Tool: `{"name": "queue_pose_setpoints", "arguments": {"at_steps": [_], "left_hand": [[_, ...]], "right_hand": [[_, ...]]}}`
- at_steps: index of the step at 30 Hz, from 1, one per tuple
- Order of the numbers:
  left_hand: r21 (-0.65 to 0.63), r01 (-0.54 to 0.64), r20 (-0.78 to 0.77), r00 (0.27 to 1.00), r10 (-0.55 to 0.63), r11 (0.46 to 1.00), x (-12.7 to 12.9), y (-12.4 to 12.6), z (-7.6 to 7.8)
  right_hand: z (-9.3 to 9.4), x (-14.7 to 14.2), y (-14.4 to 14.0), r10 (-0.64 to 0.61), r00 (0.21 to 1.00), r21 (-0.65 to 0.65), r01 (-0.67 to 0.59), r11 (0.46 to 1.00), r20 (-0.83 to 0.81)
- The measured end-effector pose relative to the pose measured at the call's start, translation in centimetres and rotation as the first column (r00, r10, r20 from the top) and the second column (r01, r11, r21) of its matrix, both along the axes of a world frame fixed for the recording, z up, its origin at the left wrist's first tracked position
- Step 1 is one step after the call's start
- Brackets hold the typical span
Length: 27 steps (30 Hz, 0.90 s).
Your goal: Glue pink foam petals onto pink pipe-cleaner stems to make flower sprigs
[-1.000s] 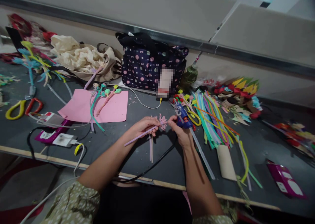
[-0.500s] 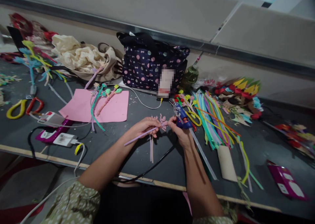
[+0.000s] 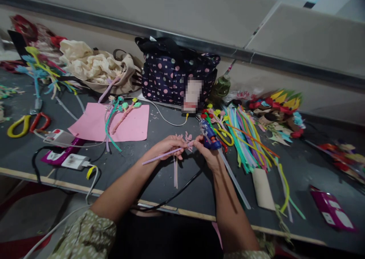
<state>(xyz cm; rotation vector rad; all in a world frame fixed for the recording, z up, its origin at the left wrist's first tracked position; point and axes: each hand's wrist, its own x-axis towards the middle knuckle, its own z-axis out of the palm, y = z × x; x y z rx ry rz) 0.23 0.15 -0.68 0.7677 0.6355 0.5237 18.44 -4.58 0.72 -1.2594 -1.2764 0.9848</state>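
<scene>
Pink pipe-cleaner flower (image 3: 186, 139) pinched in left hand (image 3: 168, 145), stem trailing toward 8 o'clock. Blue glue gun (image 3: 209, 134) gripped in right hand (image 3: 209, 154), nozzle brought slightly closer since half-second ago, now touching flower; gluing judged underway.

You're seeing 1 glue gun (image 3: 209, 135), 1 dotted bag (image 3: 176, 76), 1 pink sheet (image 3: 129, 128), 2 scissors prs (image 3: 27, 124), 1 cardboard tube (image 3: 262, 188).

A craft workbench: pipe cleaners (image 3: 245, 137), scissors (image 3: 25, 124) and glue gun (image 3: 209, 135) strewn about.
</scene>
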Motion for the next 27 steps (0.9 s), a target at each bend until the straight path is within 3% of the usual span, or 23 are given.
{"name": "queue_pose_setpoints", "arguments": {"at_steps": [18, 27], "left_hand": [[-0.006, -0.037, -0.04, 0.999, 0.037, 0.999, 0.1, -0.17, 0.44], [0.015, -0.035, -0.036, 0.999, 0.035, 0.999, 0.07, -0.24, 0.54]], "right_hand": [[-0.73, 0.01, -0.15, -0.056, 0.993, 0.138, 0.042, 0.99, 0.105], [-0.36, -0.17, -0.25, -0.074, 0.985, 0.148, 0.051, 0.988, 0.154]]}}
